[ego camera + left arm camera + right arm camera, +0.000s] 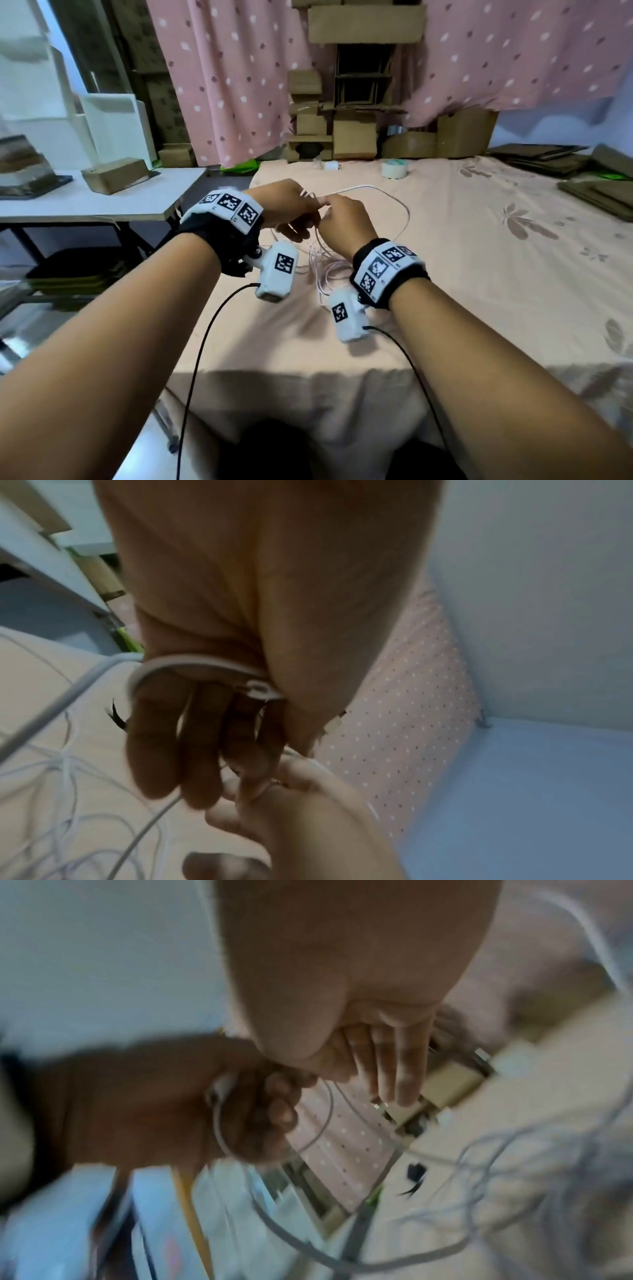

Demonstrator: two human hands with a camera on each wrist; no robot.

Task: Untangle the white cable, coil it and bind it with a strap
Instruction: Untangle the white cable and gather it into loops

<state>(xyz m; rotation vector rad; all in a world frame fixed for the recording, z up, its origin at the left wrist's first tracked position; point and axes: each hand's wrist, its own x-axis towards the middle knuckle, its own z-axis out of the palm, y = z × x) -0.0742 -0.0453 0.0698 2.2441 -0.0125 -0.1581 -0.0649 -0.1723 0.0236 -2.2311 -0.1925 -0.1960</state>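
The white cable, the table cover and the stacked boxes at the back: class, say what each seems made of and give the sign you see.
White cable: probably a smooth plastic sheath, since it bends in springy loops.
Table cover: woven cloth, matte and printed, draping in folds over the edge.
Boxes: brown cardboard, dull, with folded flaps.

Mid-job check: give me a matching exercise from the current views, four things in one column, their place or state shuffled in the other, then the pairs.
Things:
1. left hand
2. right hand
3. tape roll
4. cable tangle

Places or states:
A. stands on the bedsheet near its far edge
B. lies loose on the sheet below the hands
C. has a white cable looped across its palm
D. pinches cable right beside the other hand's fingertips

Pairs: 1-C, 2-D, 3-A, 4-B
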